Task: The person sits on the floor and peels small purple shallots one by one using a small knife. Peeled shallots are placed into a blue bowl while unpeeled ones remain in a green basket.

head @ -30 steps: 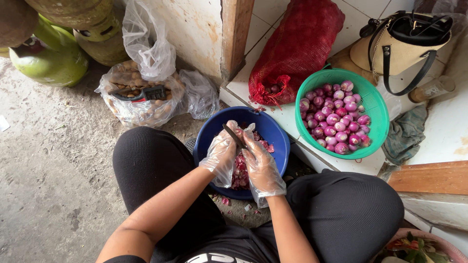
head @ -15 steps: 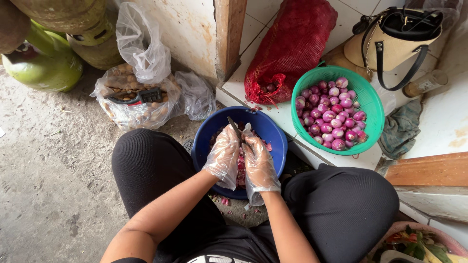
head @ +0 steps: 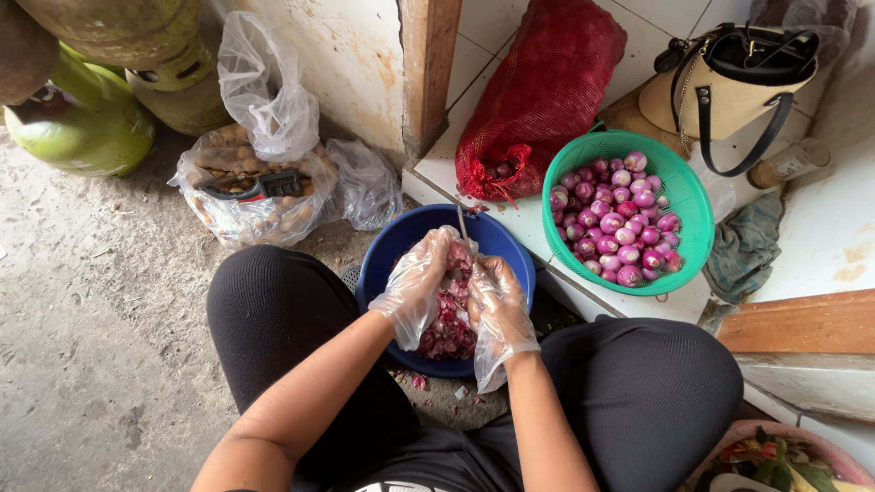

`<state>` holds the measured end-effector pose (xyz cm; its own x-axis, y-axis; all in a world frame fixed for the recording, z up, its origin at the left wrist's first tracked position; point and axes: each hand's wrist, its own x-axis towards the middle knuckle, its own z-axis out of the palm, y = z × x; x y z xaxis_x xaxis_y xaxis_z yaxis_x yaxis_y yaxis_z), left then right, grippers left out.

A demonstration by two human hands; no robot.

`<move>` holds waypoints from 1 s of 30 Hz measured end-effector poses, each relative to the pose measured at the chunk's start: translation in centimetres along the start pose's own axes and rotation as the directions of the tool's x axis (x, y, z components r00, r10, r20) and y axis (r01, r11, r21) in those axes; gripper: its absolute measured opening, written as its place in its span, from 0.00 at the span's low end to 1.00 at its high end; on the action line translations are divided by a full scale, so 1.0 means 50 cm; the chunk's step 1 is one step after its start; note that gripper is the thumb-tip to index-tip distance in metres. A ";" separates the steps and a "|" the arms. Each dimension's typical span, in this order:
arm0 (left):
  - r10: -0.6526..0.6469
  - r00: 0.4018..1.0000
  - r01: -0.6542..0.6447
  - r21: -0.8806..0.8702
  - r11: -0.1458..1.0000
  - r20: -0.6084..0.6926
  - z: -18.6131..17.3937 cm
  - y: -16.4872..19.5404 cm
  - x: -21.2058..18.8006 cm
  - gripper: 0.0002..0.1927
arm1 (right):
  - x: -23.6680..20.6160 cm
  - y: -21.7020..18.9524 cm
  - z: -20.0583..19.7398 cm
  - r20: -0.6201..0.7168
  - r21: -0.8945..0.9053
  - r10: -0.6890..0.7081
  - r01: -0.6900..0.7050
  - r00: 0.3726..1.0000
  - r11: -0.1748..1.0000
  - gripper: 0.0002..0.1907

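Both hands were seen covered in loose clear plastic gloves and held together over a blue basin [head: 387,264], which stood on the ground between the seated person's knees. The left hand [head: 417,284] was curled closed around something small at the basin's middle, probably a shallot, though the object itself was hidden by the glove. The right hand [head: 497,305] was closed around the handle of a small knife [head: 463,232], whose thin blade was pointed up and away from the person, just beside the left fingertips. Beneath the hands, a heap of reddish-purple peelings [head: 448,323] was piled inside the basin. To the right, on a white tiled ledge, a green basket [head: 697,214] was filled with peeled purple shallots [head: 615,223]. Behind it, a red mesh sack [head: 542,91] was leaned against the tiled wall, its open mouth lying near the basin. A tan handbag [head: 720,87] with black straps was set at the far right. To the left, a clear plastic bag [head: 251,196] of brownish scraps was placed on the concrete floor, near green gas cylinders [head: 77,132].
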<state>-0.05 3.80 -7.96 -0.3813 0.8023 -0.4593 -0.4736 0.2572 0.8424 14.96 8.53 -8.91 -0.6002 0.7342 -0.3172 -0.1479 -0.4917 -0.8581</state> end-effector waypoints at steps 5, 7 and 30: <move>-0.077 0.996 0.081 -0.108 0.991 0.044 -0.011 -0.024 0.021 0.28 | 0.001 -0.012 -0.014 -0.044 0.002 0.054 -0.054 0.998 0.999 0.14; 0.019 0.993 -0.011 -0.067 0.998 0.121 -0.031 -0.037 0.022 0.26 | 0.008 -0.002 -0.027 -0.044 -0.025 0.054 -0.056 0.998 0.998 0.10; 0.161 0.944 -0.082 -0.268 0.960 0.287 -0.037 0.007 -0.016 0.21 | -0.012 -0.028 0.010 0.048 -0.316 -0.164 0.171 0.985 0.933 0.25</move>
<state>-1.40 2.26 -7.82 -0.2086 0.9535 -0.2173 -0.6364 0.0364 0.7705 15.13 8.55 -7.30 -0.6046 0.7818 -0.1526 0.0082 -0.1854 -0.9826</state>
